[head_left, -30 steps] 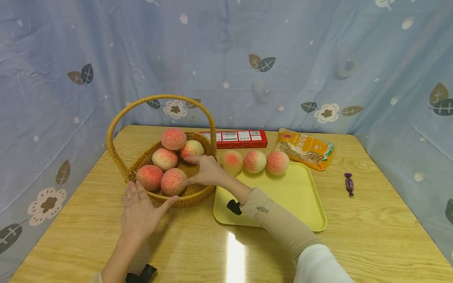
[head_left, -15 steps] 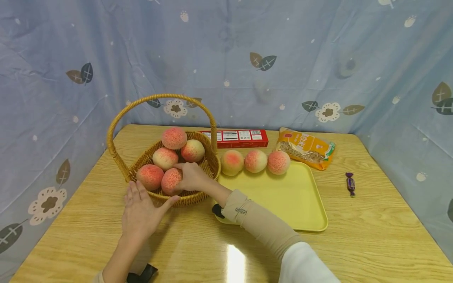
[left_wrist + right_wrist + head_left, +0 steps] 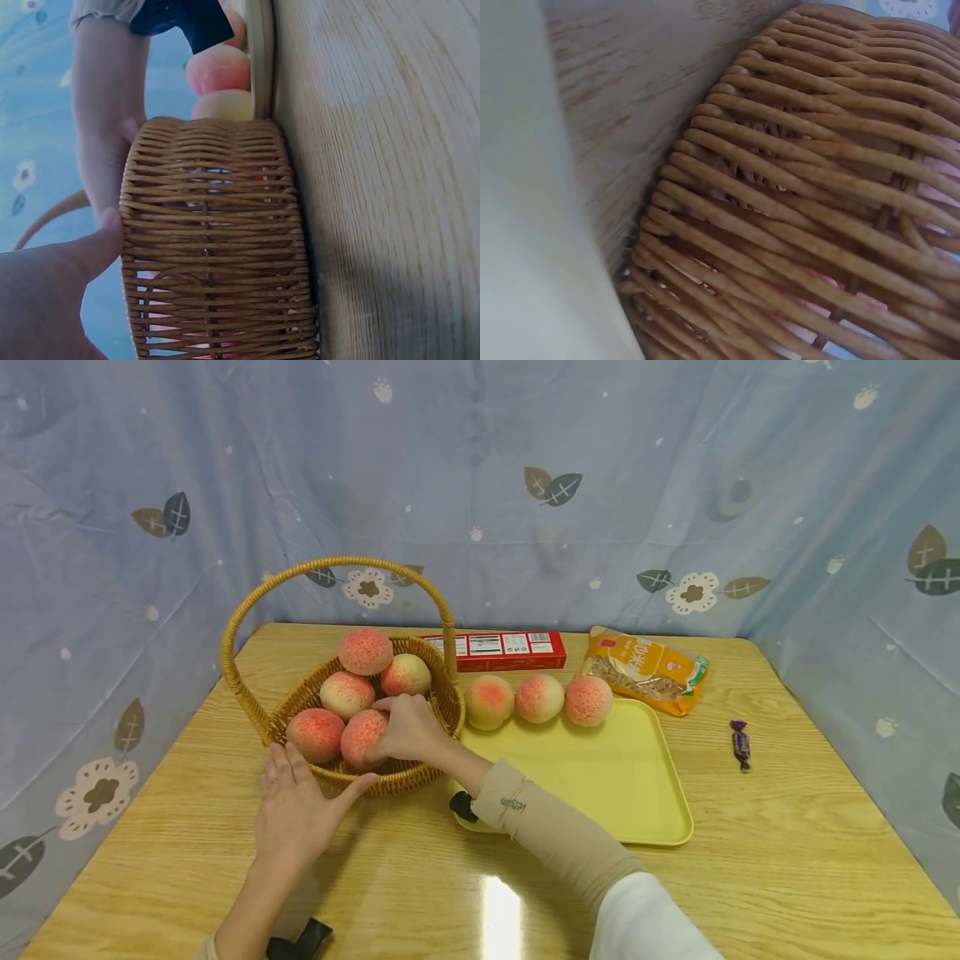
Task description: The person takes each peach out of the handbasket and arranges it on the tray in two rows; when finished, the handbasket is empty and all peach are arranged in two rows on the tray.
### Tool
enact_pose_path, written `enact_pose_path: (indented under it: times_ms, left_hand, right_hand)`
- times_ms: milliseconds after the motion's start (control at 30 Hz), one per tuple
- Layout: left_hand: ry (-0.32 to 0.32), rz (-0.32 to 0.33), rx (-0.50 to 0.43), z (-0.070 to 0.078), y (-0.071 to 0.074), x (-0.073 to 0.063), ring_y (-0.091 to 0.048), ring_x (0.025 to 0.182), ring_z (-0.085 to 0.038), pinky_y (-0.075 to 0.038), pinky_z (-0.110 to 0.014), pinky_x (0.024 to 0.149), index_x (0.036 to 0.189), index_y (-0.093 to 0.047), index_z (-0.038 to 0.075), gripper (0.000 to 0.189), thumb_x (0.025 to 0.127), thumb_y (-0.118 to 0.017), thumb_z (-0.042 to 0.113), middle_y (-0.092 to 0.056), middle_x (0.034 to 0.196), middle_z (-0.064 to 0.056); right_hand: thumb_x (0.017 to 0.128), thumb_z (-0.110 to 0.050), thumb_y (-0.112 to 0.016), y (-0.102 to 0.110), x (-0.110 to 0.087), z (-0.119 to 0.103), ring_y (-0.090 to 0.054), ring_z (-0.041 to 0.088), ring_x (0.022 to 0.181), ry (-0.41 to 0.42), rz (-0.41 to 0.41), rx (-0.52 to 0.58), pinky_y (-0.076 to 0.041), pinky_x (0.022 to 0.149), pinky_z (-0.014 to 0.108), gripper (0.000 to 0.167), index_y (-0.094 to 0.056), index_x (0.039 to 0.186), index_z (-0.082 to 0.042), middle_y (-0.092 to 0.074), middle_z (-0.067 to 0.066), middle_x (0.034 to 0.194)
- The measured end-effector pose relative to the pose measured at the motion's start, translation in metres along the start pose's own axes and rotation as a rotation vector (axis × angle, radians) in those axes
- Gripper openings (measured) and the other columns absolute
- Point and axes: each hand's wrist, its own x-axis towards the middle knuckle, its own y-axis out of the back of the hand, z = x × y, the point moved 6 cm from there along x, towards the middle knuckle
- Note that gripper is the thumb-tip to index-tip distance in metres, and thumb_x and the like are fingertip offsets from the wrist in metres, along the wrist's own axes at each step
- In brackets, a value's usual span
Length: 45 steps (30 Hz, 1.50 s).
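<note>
A wicker basket [image 3: 397,781] with a tall arched handle stands on the left of the table and holds several peaches. My right hand [image 3: 412,727] reaches inside, its thumb and fingers around the front peach [image 3: 362,739]; part of that peach is hidden behind the hand. Against the basket's near left side rests my left hand [image 3: 296,810], fingers extended and thumb spread along the rim. In the left wrist view the thumb [image 3: 97,244] touches the rim of the woven wall [image 3: 217,247]. The right wrist view shows mostly the basket's outer weave [image 3: 802,165].
Right of the basket lies a yellow tray [image 3: 592,785], with three peaches [image 3: 539,697] in a row along its back edge. Behind are a red box [image 3: 517,652] and an orange food bag [image 3: 645,668]. A purple wrapped candy [image 3: 740,746] lies at the right.
My right hand has moved left and closed in from spread fingers around the front peach; over the last half second it stays about there. The left hand keeps its place at the basket.
</note>
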Motion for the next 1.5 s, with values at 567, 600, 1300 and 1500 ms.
enact_pose_path:
  times_ms: [567, 600, 1300, 1500]
  left_hand:
    - [0.009, 0.006, 0.004, -0.001, -0.001, 0.001, -0.001, 0.138, -0.058, -0.011, -0.064, 0.111, 0.142, 0.005, -0.022, 0.125, 0.085, -0.047, 0.076, 0.01, 0.148, -0.043]
    - [0.009, 0.005, 0.003, -0.001, -0.001, 0.001, -0.001, 0.138, -0.057, -0.011, -0.064, 0.111, 0.142, 0.005, -0.022, 0.125, 0.085, -0.047, 0.076, 0.01, 0.148, -0.043]
    - [-0.01, -0.013, 0.027, 0.0, -0.001, 0.0, -0.001, 0.138, -0.058, -0.008, -0.062, 0.112, 0.141, 0.006, -0.023, 0.127, 0.085, -0.042, 0.079, 0.01, 0.146, -0.045]
    - [-0.013, -0.022, 0.031, 0.0, -0.002, 0.001, 0.0, 0.137, -0.059, -0.007, -0.062, 0.112, 0.141, 0.006, -0.024, 0.126, 0.085, -0.041, 0.079, 0.01, 0.145, -0.045]
  right_hand:
    - [0.06, -0.012, -0.094, 0.033, -0.023, 0.003, -0.069, 0.016, 0.099, 0.049, 0.158, 0.524, -0.053, 0.079, 0.017, 0.071, -0.066, 0.124, 0.0, -0.069, 0.013, 0.116]
    - [0.06, -0.009, -0.094, 0.035, -0.025, 0.003, -0.069, 0.018, 0.101, 0.055, 0.153, 0.567, -0.053, 0.08, 0.018, 0.071, -0.065, 0.124, 0.001, -0.068, 0.014, 0.118]
    - [0.07, 0.013, -0.079, 0.079, -0.07, 0.012, -0.063, 0.027, 0.114, 0.147, 0.126, 0.835, -0.051, 0.093, 0.032, 0.066, -0.055, 0.131, 0.009, -0.062, 0.023, 0.125]
    - [0.068, 0.011, -0.081, 0.083, -0.074, 0.017, -0.066, 0.027, 0.108, 0.134, 0.17, 0.825, -0.053, 0.089, 0.033, 0.065, -0.058, 0.129, 0.009, -0.064, 0.022, 0.122]
